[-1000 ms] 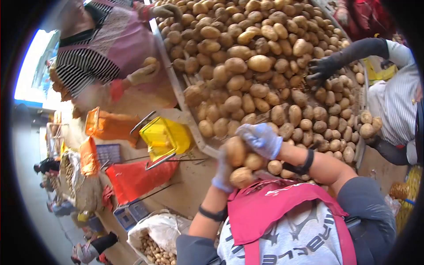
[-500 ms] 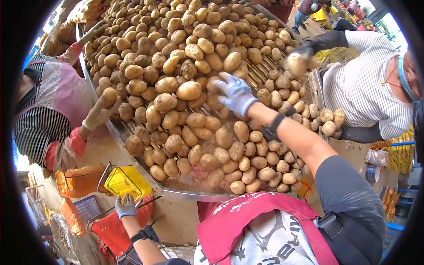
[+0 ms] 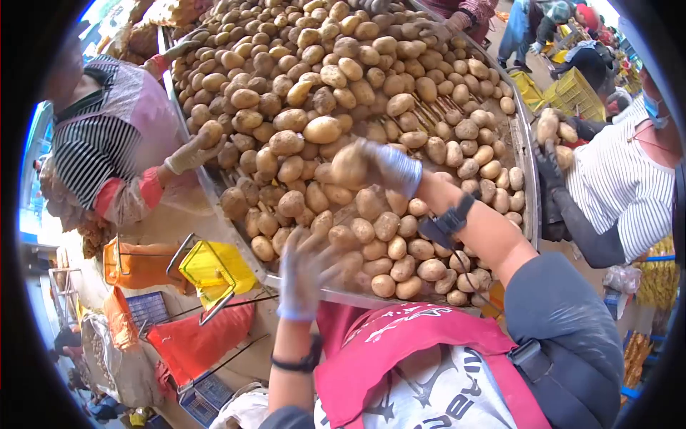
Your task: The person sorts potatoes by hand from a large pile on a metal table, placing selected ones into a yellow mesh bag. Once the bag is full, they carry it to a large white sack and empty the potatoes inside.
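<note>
Centrally, a potato [image 3: 349,167] is grasped by the right hand [image 3: 393,169]; at lower centre-left, the left hand [image 3: 301,275] is held with fingers spread. White lettering [image 3: 401,321] is borne, illegibly, by a pink apron [image 3: 357,366].

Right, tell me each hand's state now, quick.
Left hand, gloved in pale blue-grey fabric: open, fingers spread and blurred, nothing visibly held.
Right hand, gloved likewise: closed on a rounded, tan-brown potato, also blurred.
</note>
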Demonstrator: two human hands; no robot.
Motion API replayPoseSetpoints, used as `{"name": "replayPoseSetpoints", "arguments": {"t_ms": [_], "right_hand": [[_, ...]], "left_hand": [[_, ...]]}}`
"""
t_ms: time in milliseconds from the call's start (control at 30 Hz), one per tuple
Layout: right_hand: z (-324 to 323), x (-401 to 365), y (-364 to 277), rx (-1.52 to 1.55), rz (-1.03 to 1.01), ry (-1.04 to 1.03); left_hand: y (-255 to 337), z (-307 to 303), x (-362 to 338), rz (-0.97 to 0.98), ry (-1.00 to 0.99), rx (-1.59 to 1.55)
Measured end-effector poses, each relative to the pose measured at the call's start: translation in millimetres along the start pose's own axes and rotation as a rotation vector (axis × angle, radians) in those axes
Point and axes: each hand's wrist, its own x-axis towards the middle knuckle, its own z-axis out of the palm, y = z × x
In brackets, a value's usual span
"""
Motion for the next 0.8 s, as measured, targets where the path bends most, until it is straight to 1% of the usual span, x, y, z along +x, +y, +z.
{"name": "replayPoseSetpoints", "arguments": {"t_ms": [33, 100, 133, 167, 200, 233, 267, 300, 333, 367, 400, 433, 467, 500, 533, 567, 600, 667, 700, 733, 800], "right_hand": [[-9, 8, -12, 0.817, 0.350, 0.133], [-24, 7, -6, 1.942, 0.432, -0.106], [-1, 10, -5, 1.749, 0.363, -0.420], [10, 2, -6, 1.630, 0.587, -0.676], [15, 4, -15, 1.525, 0.765, -0.891], [23, 11, -24, 1.522, 0.644, -0.996], [21, 17, -40, 1.440, 0.632, -0.955], [27, 19, -59, 1.420, 0.646, -0.872], [20, 25, -41, 1.498, 0.673, -0.907], [14, 41, -50, 1.504, 0.675, -0.855], [21, 36, -55, 1.477, 0.703, -0.835], [22, 12, -53, 1.516, 0.962, -0.675], [36, 7, -71, 1.584, 1.151, -0.432], [71, -11, -96, 2.149, 1.362, -0.417], [59, -9, -85, 2.627, 1.539, -0.390], [48, -7, -75, 3.025, 1.822, -0.396], [-12, 6, -23, 3.282, 2.171, -0.349], [-81, 37, 6, 3.457, 1.921, -0.457], [-113, 62, 13, 3.480, 1.715, -0.437], [-141, 87, 17, 3.485, 1.518, -0.428], [-181, 138, -8, 3.540, 1.410, -0.708]], "left_hand": [[1, 15, 8, -0.083, -0.108, -0.117], [-13, -1, 36, -0.140, -0.213, -0.279], [-21, -7, 46, -0.172, -0.268, -0.363], [-25, -10, 45, -0.176, -0.269, -0.379], [-29, -26, 33, -0.145, -0.226, -0.404], [-33, -42, 16, -0.128, -0.179, -0.422], [-34, -61, -7, -0.095, -0.115, -0.442], [-34, -67, -27, -0.071, -0.030, -0.481], [-39, -85, -43, -0.007, 0.007, -0.487], [-35, -102, -60, 0.021, 0.085, -0.502], [-33, -110, -68, 0.014, 0.130, -0.517], [-30, -119, -81, 0.069, 0.172, -0.521], [-25, -133, -103, 0.145, 0.222, -0.533], [-21, -147, -121, 0.220, 0.259, -0.547], [-16, -166, -135, 0.277, 0.318, -0.615], [-11, -192, -148, 0.315, 0.372, -0.678], [-5, -217, -156, 0.342, 0.417, -0.733], [9, -264, -163, 0.352, 0.507, -0.736], [16, -281, -162, 0.348, 0.555, -0.741], [25, -293, -157, 0.362, 0.557, -0.718], [51, -317, -143, 0.386, 0.566, -0.671]]}}
